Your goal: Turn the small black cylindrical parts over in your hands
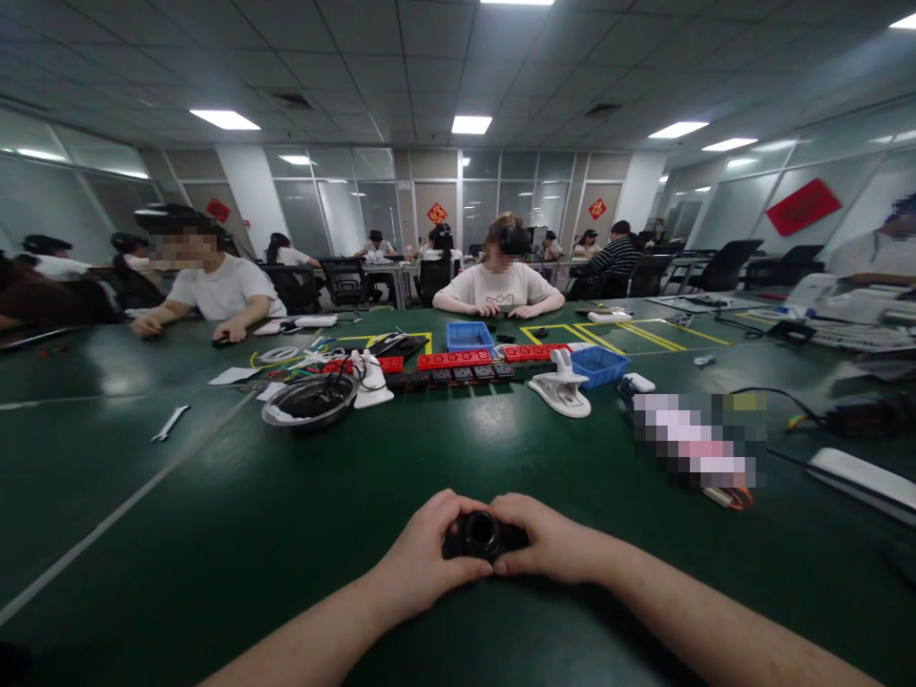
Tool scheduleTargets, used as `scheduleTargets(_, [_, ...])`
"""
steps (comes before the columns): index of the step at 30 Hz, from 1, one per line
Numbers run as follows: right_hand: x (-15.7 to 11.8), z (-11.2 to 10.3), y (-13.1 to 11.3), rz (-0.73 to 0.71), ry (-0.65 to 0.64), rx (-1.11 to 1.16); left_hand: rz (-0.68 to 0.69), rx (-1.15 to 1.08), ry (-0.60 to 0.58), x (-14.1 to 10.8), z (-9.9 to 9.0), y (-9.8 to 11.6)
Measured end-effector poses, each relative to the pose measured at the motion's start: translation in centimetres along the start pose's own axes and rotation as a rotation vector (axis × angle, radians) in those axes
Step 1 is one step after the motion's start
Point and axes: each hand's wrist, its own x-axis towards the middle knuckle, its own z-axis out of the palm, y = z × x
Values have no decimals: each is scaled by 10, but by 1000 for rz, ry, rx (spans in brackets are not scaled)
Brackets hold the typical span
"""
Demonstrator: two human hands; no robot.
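Note:
Low in the middle of the view, a small black device with a round, lens-like ring (481,534) faces up toward me. My left hand (438,549) curls round its left side, with the thumb along the near edge. From the right, my right hand (540,539) grips the other side, its thumb and fingers bent around the black body. The fingertips of both hands nearly meet at the far and near sides. Much of the device is hidden under my fingers, and I cannot tell its exact kind.
Ahead on the green table (401,468) lie red and black strips (453,359), blue trays (470,336), white clip stands (563,386) and a bowl (309,401) with black cables. A wrench (170,424) lies left. A blurred-out package (691,439) lies right. People sit opposite.

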Motion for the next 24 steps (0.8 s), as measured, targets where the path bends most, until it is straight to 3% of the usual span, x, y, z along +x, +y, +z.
scheduleTargets(5, [0,1,2,39,10,56,-25,11,35,1,4,-1])
scheduleTargets(9, [2,6,1,166,64,96,-62,42,131,1,13,-3])
scheduleTargets(16, [10,27,-11,346,282,-209,-124,143,302,0,20,1])
scheduleTargets(20, [8,25,-18,263,313,-204,-59,114,233,0,14,0])
scheduleTargets(24, [1,11,-13,85,162,-38,22,64,73,-2,6,-1])
